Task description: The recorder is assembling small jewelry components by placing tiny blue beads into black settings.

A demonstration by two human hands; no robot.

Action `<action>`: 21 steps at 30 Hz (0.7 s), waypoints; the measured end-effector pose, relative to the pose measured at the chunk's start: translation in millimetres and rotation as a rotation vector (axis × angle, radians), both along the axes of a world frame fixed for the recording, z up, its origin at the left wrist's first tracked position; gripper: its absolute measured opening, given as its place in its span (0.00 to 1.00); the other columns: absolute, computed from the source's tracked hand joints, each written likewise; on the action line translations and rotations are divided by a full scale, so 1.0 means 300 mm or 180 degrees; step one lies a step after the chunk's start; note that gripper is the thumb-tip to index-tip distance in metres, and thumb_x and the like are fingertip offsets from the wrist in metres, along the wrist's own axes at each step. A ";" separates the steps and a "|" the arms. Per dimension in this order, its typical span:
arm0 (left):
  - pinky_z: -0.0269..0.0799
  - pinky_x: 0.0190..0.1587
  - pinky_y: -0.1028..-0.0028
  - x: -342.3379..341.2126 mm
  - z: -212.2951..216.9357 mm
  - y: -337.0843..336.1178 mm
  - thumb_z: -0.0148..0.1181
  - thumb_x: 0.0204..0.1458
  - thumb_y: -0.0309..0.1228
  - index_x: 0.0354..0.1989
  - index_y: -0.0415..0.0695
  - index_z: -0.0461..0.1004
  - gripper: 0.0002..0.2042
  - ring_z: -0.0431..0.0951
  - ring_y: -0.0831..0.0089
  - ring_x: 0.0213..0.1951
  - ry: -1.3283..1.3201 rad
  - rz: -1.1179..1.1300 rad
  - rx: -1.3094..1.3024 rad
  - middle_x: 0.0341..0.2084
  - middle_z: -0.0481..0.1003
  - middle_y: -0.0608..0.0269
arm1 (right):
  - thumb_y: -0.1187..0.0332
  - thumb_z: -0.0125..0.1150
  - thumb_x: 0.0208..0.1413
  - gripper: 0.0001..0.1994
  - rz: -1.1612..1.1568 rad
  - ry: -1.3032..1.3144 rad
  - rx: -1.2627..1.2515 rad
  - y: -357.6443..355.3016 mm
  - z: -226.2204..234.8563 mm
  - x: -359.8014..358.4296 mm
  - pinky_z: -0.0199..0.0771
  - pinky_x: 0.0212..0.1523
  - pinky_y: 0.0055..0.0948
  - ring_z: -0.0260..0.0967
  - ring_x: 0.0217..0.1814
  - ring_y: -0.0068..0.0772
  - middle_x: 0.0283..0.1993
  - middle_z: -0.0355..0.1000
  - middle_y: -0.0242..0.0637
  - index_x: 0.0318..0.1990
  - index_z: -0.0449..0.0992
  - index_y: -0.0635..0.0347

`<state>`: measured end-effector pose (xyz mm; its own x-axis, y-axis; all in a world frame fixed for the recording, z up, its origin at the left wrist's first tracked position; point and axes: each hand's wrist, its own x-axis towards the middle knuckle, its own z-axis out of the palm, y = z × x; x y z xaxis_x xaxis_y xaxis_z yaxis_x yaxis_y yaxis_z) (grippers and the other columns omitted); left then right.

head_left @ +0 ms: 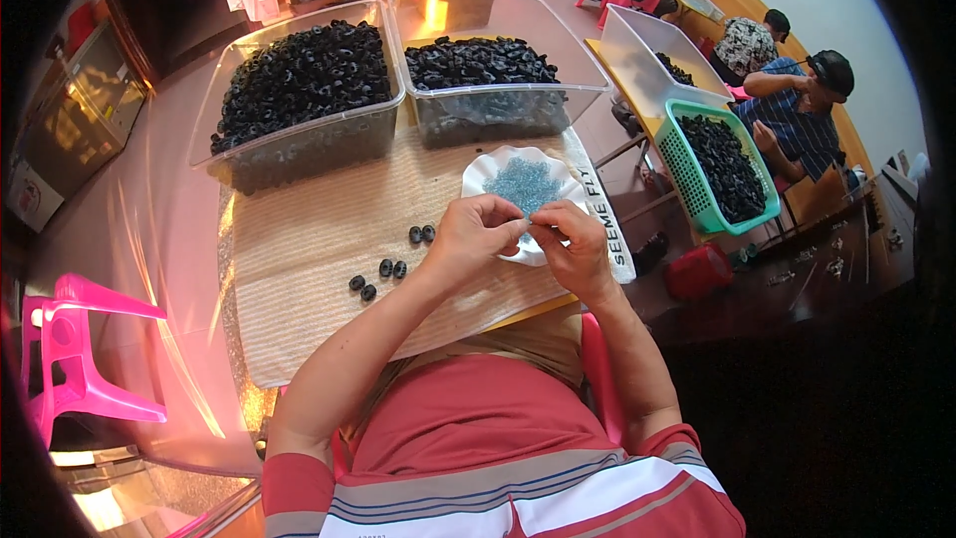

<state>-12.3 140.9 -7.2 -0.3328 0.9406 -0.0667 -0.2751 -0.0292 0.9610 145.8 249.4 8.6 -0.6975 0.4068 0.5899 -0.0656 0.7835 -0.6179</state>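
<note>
Pinching closed, contents unclear: our left hand (474, 237) and right hand (580, 251) have blue bits (524, 182) at 12 o'clock.

Both the left hand (476, 237) and the right hand (576, 251) sit pinched, fingertips together, over a scalloped white dish (475, 177) of tiny blue pieces (520, 181). Nearby, six black parts (385, 267) lie paired on the worktop (299, 289), two clear tubs (319, 146) beyond.

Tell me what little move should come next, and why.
Maybe ease the left grip and right grip slightly apart: they're so close together over the white dish of blue bits that I can't tell what, if anything, is between them.
</note>
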 end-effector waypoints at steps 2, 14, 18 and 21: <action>0.79 0.31 0.78 0.005 -0.003 0.002 0.68 0.56 0.26 0.39 0.35 0.80 0.08 0.81 0.78 0.28 0.0192 0.0021 -0.0017 0.30 0.81 0.61 | 0.83 0.65 0.53 0.06 0.0013 0.0005 0.0025 0.001 -0.003 0.001 0.77 0.34 0.31 0.79 0.36 0.40 0.36 0.77 0.44 0.38 0.77 0.67; 0.78 0.32 0.76 0.011 -0.014 -0.001 0.66 0.55 0.26 0.38 0.33 0.80 0.08 0.82 0.77 0.28 0.0580 0.0335 -0.0026 0.29 0.82 0.60 | 0.84 0.65 0.53 0.06 0.0133 -0.0026 -0.0532 -0.007 -0.013 0.009 0.78 0.36 0.27 0.78 0.37 0.36 0.38 0.76 0.42 0.38 0.78 0.67; 0.78 0.31 0.76 0.013 -0.017 0.001 0.66 0.54 0.26 0.38 0.33 0.81 0.08 0.81 0.77 0.27 0.0709 0.0345 0.0035 0.28 0.82 0.60 | 0.84 0.65 0.53 0.06 0.0138 0.0008 -0.0172 0.000 -0.008 0.011 0.79 0.36 0.29 0.78 0.38 0.38 0.39 0.76 0.42 0.38 0.78 0.67; 0.77 0.31 0.76 0.014 -0.013 0.000 0.66 0.54 0.26 0.38 0.33 0.81 0.08 0.81 0.77 0.27 0.0729 0.0353 0.0032 0.28 0.82 0.60 | 0.84 0.64 0.51 0.06 -0.0070 -0.0018 0.1090 -0.004 0.008 0.010 0.79 0.37 0.32 0.77 0.37 0.43 0.39 0.75 0.43 0.37 0.78 0.66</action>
